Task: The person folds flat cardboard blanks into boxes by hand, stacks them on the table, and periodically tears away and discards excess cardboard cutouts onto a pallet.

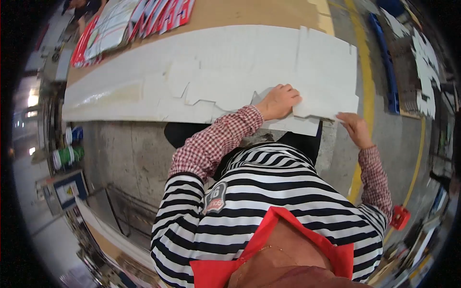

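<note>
White die-cut cardboard sheets (230, 57) with notched edges lie overlapping on the table in front of me. My left hand (280, 102) is closed, its fingers curled over the left edge of the top cardboard sheet (324, 72). At the near right corner of that sheet, my right hand (356, 129) pinches the edge between thumb and fingers. The near edge looks slightly raised, with brown board showing under it. Part of the left fingertips is hidden by the hand itself.
Red and white printed packs (110, 31) are piled at the table's far left, near another person (86, 9). Stacked cardboard (418, 72) stands on the right beside a blue pallet (384, 62). A yellow line (367, 81) marks the floor. A green container (68, 156) sits at left.
</note>
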`<action>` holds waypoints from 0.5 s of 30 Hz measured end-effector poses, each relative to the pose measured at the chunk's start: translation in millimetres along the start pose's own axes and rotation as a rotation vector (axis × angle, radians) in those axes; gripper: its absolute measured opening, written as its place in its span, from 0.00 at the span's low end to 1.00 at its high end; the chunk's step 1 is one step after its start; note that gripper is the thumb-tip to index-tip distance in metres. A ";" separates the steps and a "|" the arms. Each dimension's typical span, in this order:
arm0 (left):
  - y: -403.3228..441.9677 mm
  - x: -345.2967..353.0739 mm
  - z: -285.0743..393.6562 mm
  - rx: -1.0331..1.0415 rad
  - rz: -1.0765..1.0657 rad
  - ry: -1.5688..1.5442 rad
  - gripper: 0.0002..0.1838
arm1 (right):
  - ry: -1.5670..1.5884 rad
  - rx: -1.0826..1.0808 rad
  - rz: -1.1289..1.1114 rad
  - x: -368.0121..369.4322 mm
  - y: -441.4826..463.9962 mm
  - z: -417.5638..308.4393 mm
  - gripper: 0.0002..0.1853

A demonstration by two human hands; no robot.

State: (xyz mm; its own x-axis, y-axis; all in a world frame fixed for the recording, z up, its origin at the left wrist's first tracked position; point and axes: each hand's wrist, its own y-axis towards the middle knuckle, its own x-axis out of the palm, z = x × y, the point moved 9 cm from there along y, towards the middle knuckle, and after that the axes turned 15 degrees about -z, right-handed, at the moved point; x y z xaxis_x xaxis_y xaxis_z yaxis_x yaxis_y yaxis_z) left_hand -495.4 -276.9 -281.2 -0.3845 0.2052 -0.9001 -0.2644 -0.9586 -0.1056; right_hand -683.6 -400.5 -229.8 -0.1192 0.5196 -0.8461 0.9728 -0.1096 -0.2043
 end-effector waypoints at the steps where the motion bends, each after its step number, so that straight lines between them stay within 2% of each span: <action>1: -16.3 11.0 -2.0 -0.015 0.015 -0.014 0.24 | 0.057 0.122 -0.091 22.9 4.5 10.8 0.14; 2: -14.6 8.0 -8.6 -0.098 0.066 -0.220 0.21 | 0.119 0.246 -0.193 24.4 3.8 32.0 0.13; 4: -9.4 10.8 -23.5 -0.291 0.156 -0.655 0.17 | 0.367 0.405 -0.260 10.4 12.0 65.8 0.17; 5: -10.9 12.5 -26.1 -0.272 0.295 -0.844 0.17 | 0.310 0.469 -0.272 7.7 19.7 78.0 0.21; 7: -9.6 9.6 -18.8 -0.348 0.282 -0.732 0.18 | 0.190 0.585 -0.293 6.3 35.0 95.7 0.28; 8: -3.9 2.8 -19.0 -0.386 0.284 -0.667 0.18 | 0.049 0.540 -0.180 -7.8 43.3 88.8 0.32; 10: 8.5 4.4 -1.0 -0.342 0.299 -0.172 0.24 | -0.225 0.444 0.022 -16.1 50.5 59.8 0.38; 11: 11.9 2.6 11.5 -0.316 0.303 0.074 0.27 | -0.245 0.393 0.041 -12.6 56.7 54.8 0.44; 14: 11.9 4.4 42.4 -0.204 0.232 0.364 0.35 | -0.251 -0.033 0.093 14.1 69.5 -8.8 0.44; 15: 4.5 -0.9 45.7 -0.153 0.222 0.341 0.36 | -0.276 -0.025 0.051 28.3 71.3 -10.9 0.43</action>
State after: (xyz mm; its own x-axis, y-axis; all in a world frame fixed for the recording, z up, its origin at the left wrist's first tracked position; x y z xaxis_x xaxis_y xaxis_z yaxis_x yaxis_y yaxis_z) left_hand -536.7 -272.3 -261.5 -0.0962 -0.0615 -0.9935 -0.0647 -0.9956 0.0679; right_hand -615.4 -384.4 -262.9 -0.1164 0.2635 -0.9576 0.9831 -0.1068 -0.1488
